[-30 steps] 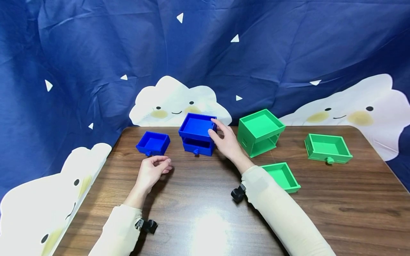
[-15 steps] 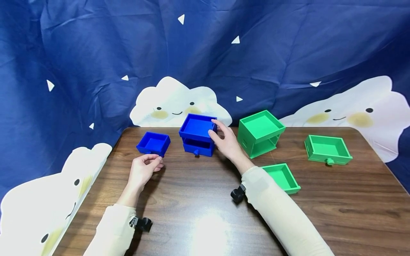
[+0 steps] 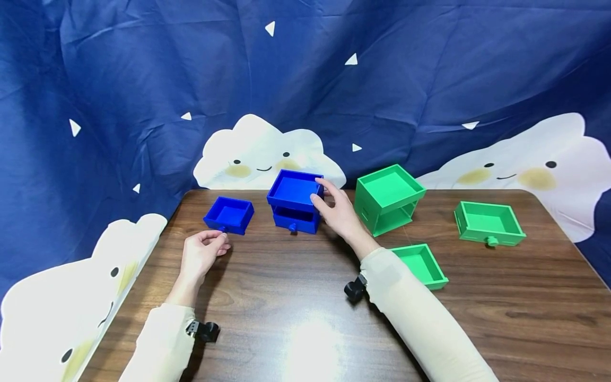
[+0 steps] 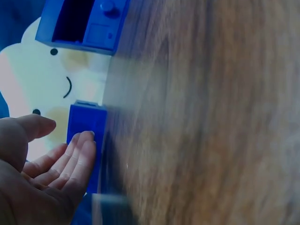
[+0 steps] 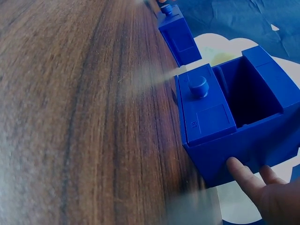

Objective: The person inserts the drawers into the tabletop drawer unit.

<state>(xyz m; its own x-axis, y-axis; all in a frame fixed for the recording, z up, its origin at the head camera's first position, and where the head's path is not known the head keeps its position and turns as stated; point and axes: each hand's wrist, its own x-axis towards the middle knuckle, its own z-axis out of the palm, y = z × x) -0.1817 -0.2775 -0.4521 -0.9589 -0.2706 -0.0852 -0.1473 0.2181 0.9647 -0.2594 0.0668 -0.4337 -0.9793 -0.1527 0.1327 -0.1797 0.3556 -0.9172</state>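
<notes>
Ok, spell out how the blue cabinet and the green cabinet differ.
Colour: the blue cabinet is deep blue, the green cabinet bright green.
Contents: the blue cabinet has a knobbed drawer in its lower slot; no drawer shows inside the green cabinet.
Pose: the blue cabinet's front faces mostly toward the person, while the green cabinet's is turned to the near right.
Shared: both have a recessed, rimmed top.

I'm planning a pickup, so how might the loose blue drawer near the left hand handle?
The loose blue drawer is probably light for its size, being hollow and thin-walled. Its straight, crisp edges suggest stiffness. Sitting low and boxy, it seems unlikely to roll or tip.
</notes>
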